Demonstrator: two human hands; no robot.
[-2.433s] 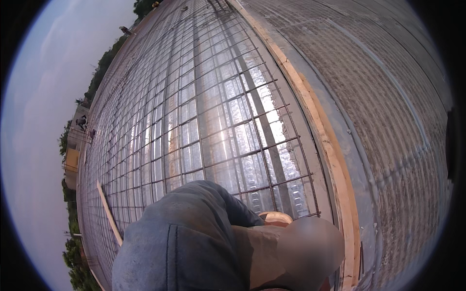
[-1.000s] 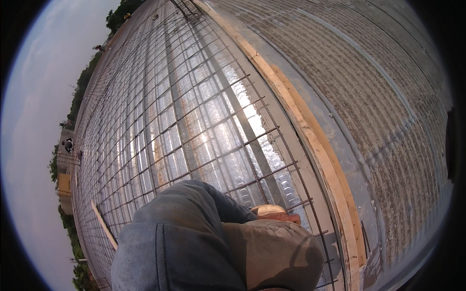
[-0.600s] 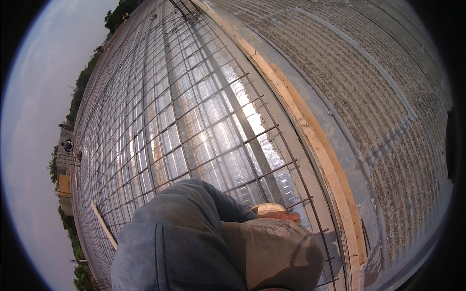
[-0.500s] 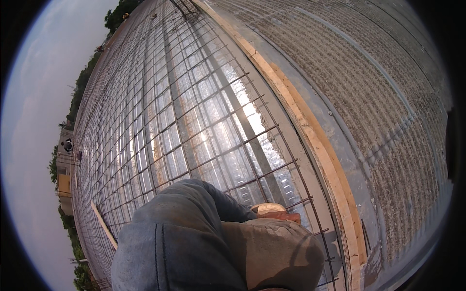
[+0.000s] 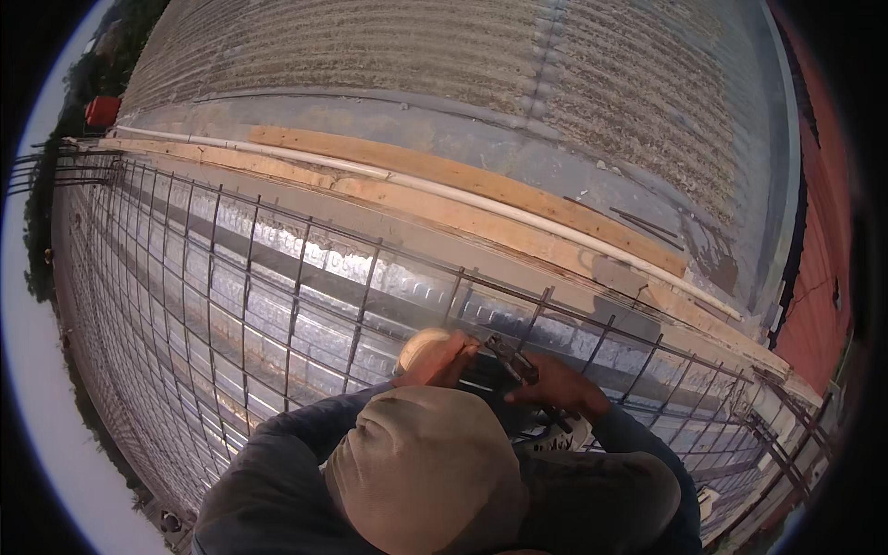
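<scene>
My right hand (image 5: 566, 385) is closed around dark metal pliers (image 5: 514, 361), whose jaws point up and left over the rebar mesh (image 5: 359, 319). Close to those jaws, my left hand (image 5: 444, 362) has its fingers pressed together; what they pinch, if anything, is too small to make out. A pale, rounded tan thing (image 5: 425, 348) lies beside my left hand, partly covered by it, and I cannot tell its kind. My bent knee in tan cloth (image 5: 421, 462) hides the area below the hands.
Shiny ribbed metal decking (image 5: 319, 259) lies under the mesh. Beyond the mesh edge run a wooden board (image 5: 481, 190) and a long pale pipe (image 5: 444, 190). Rough ridged concrete (image 5: 370, 46) stretches behind. Bar ends (image 5: 786, 398) stick out at right, near a red sheet surface (image 5: 814, 268).
The view has swung to the right, so the board now crosses ahead of me. Both hands and the pliers have come into sight; earlier, my knee and arm mostly hid the hands.
</scene>
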